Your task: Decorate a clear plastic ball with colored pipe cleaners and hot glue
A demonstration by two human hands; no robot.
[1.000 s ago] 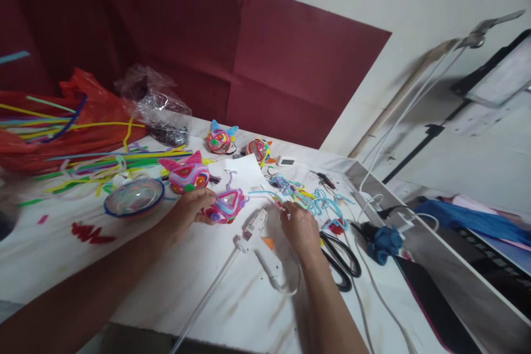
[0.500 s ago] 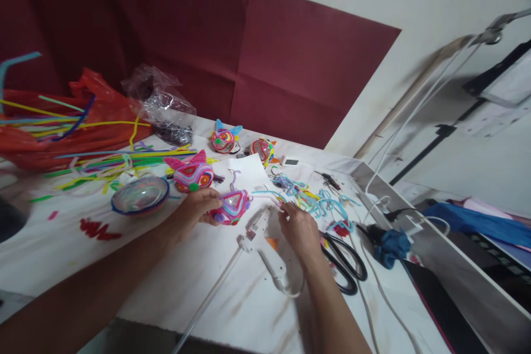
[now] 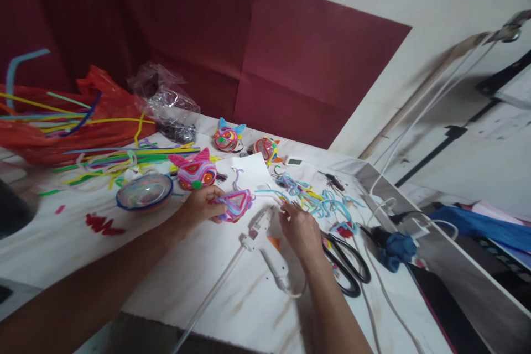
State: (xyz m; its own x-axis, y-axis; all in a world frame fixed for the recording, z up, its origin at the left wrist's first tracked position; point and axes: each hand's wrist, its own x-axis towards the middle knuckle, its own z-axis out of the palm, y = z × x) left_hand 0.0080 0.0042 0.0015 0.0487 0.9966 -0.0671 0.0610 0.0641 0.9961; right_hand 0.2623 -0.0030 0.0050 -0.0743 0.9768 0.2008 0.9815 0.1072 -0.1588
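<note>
My left hand (image 3: 203, 204) is closed around the edge of a pink, purple and blue pipe-cleaner craft piece (image 3: 237, 206) with a clear patch in its middle. A pale pipe cleaner (image 3: 265, 197) stretches from that piece to my right hand (image 3: 301, 227), whose fingertips are pinched on its far end. Between and below the hands lies a white glue gun (image 3: 265, 240), nozzle pointing away from me. Just behind my left hand sits a pink pipe-cleaner animal head (image 3: 197, 171) with orange eyes and a green nose. Black-handled scissors (image 3: 346, 263) lie right of my right wrist.
Cut pipe-cleaner pieces (image 3: 327, 202) are heaped beyond my right hand. A clear bowl (image 3: 145, 192) with a blue rim and a red bag (image 3: 112, 105) of pipe cleaners are at left. Two more animal heads (image 3: 227, 135) stand at the back. Cables (image 3: 384, 310) run along the right.
The view has shifted slightly, moving the scene a little to the right. My left hand has tilted the craft piece a bit; both hands keep their grips.
</note>
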